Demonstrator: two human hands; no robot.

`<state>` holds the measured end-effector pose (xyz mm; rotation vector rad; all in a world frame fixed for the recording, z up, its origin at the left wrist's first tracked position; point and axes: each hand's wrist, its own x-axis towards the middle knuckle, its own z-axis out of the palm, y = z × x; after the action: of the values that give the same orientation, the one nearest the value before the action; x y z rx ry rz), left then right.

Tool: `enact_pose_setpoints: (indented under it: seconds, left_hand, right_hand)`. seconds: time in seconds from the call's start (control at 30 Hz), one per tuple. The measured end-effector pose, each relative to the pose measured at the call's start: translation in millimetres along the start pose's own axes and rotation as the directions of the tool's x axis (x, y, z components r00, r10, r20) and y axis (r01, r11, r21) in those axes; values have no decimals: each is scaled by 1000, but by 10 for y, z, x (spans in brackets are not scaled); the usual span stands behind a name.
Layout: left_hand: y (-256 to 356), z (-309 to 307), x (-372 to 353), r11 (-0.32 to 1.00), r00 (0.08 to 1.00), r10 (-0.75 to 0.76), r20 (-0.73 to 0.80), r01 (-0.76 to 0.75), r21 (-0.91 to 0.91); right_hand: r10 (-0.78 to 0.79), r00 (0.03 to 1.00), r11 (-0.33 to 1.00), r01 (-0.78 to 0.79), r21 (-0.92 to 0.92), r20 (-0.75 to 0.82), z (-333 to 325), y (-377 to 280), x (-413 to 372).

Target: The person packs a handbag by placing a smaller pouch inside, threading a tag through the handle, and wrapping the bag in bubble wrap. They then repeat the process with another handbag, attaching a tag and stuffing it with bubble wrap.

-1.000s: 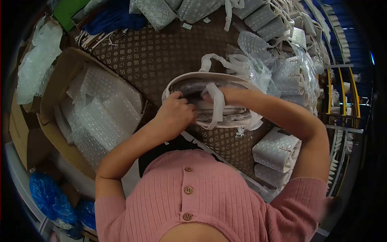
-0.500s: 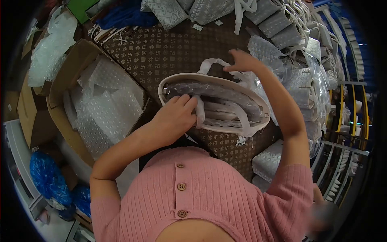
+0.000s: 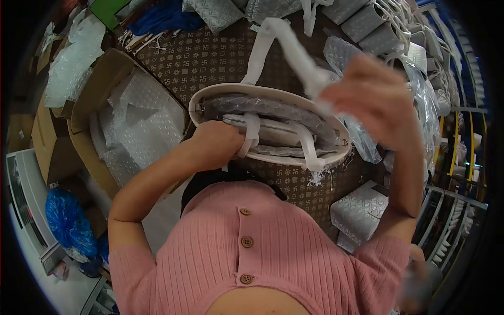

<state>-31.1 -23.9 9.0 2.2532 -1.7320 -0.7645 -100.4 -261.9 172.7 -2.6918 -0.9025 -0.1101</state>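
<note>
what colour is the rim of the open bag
The open bag's rim is off-white, seen best in the head view.

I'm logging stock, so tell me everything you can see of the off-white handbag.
The off-white handbag stands open on the brown patterned surface, its long oval top facing the camera. Clear, bubble-wrap-like plastic lines its inside, around a pale zipped divider. The white-wrapped near handle droops inward; the far handle, wrapped likewise, is held up by the blurred right hand. The left hand grips the near rim. Metal fittings show at both ends.
</note>
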Motion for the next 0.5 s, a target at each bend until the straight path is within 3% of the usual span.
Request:
enact_pose_setpoints:
  seconds: [0.03, 0.07, 0.1, 0.23, 0.3, 0.33, 0.4, 0.43, 0.47, 0.5]
  left_hand:
    - [32, -47, 2, 1000, 1000, 9, 4, -9, 3]
    - [78, -121, 16, 997, 989, -74, 125, 73, 13]
    - [102, -156, 24, 988, 958, -157, 242, 153, 33]
    - [-36, -2, -7, 999, 991, -15, 130, 11, 33]
    - [-93, 107, -18, 990, 990, 136, -38, -135, 32]
    - [-73, 58, -16, 988, 988, 149, -34, -147, 34]
    - [-7, -76, -10, 999, 993, 37, 115, -41, 32]
    - [-24, -77, -11, 997, 990, 60, 131, -66, 42]
    - [-34, -75, -11, 992, 992, 110, 66, -114, 56]
    - [-35, -68, -3, 984, 986, 164, 1, -164, 72]
  right_hand:
    - [-28, 998, 996, 33, -79, 60, 272, -137, -8]
    - [-46, 992, 986, 65, -156, 122, 636, -183, -78]
    - [-26, 985, 991, 47, -123, 172, 887, -183, -135]
    - [43, 961, 999, -47, 7, 272, 1543, -54, -243]
    - [163, 804, 967, -244, 68, 573, 1682, -34, -188]
    - [175, 802, 965, -256, 64, 571, 1644, -53, -79]
    - [236, 421, 857, -514, 16, 876, 1509, -111, 168]
    - [252, 424, 842, -539, 19, 870, 1473, -116, 248]
    - [275, 351, 511, -842, 173, 895, 1441, -112, 305]
    - [261, 286, 63, -958, 280, 922, 1441, -104, 339]
